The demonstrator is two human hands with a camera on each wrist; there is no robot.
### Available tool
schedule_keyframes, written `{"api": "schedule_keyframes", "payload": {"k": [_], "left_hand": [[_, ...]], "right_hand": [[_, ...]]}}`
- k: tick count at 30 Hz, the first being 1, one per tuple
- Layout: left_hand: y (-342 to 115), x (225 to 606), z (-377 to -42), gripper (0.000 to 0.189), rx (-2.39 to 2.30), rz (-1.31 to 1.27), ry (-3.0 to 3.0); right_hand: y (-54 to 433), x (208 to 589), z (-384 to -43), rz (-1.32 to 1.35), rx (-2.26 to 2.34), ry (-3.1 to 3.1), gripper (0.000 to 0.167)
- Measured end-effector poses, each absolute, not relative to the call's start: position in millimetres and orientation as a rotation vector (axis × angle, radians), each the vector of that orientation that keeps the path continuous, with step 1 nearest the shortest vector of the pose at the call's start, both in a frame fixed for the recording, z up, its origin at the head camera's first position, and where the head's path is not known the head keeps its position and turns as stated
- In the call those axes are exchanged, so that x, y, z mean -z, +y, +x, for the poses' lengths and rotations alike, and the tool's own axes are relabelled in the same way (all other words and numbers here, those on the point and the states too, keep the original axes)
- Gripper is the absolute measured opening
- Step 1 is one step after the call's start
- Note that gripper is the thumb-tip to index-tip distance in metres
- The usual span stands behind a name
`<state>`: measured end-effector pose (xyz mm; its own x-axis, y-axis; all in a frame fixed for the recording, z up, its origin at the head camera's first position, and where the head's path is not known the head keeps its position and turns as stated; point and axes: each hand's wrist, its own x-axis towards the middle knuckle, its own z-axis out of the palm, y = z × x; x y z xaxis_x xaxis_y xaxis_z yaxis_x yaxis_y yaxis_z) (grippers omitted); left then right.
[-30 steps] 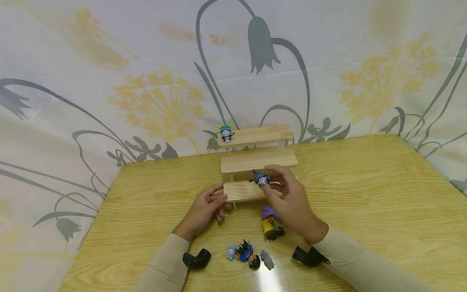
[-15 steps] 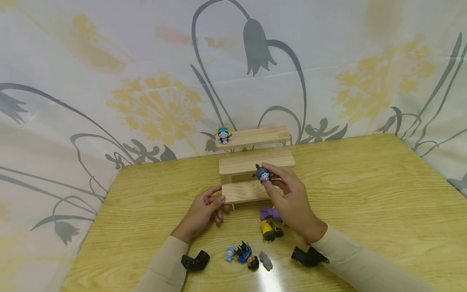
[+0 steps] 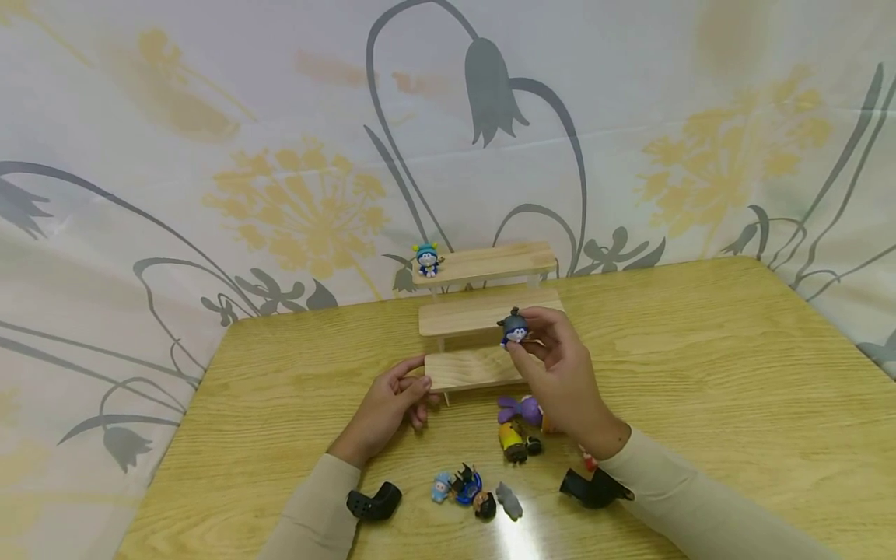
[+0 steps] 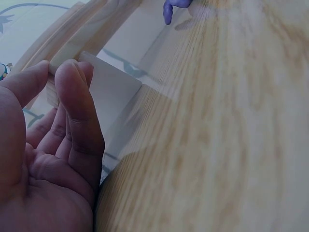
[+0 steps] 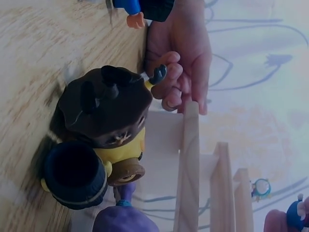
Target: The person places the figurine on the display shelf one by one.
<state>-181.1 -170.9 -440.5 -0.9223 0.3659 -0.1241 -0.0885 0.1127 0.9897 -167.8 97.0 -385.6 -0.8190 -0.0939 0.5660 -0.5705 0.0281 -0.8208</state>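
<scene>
At one three-tier shelf (image 3: 486, 264), two gripping hands: left (image 3: 386, 403) round its edge, right (image 3: 565, 379) round one figurine (image 3: 515, 324).

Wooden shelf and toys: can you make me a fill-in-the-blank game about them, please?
The wooden shelf has ___ steps.
The right hand holds a figure with a ___ hat.
The teal-hatted figure sits on the ___ step (top, middle or bottom).
The left hand holds the ___ step (top, middle or bottom).

Missing words: three; gray; top; bottom.

Gray-capped figurine (image 3: 515, 330) near wooden shelf (image 3: 462, 317)
</scene>
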Motion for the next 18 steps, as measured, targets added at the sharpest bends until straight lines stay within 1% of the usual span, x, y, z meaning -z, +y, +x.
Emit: {"api": "schedule_keyframes", "payload": {"k": [7, 12, 18], "left_hand": [[-171, 442, -181, 0.063, -1.892, 0.249, 2.052], [-169, 444, -179, 0.061, -1.884, 0.251, 2.041], [-169, 441, -181, 0.062, -1.887, 0.267, 2.059]], "right_hand": [[97, 386, -169, 0.646, -1.854, -1.997, 0.040], [101, 383, -169, 0.633, -1.754, -2.066, 0.037], [105, 365, -186, 0.690, -1.566, -2.113, 0.042]]}}
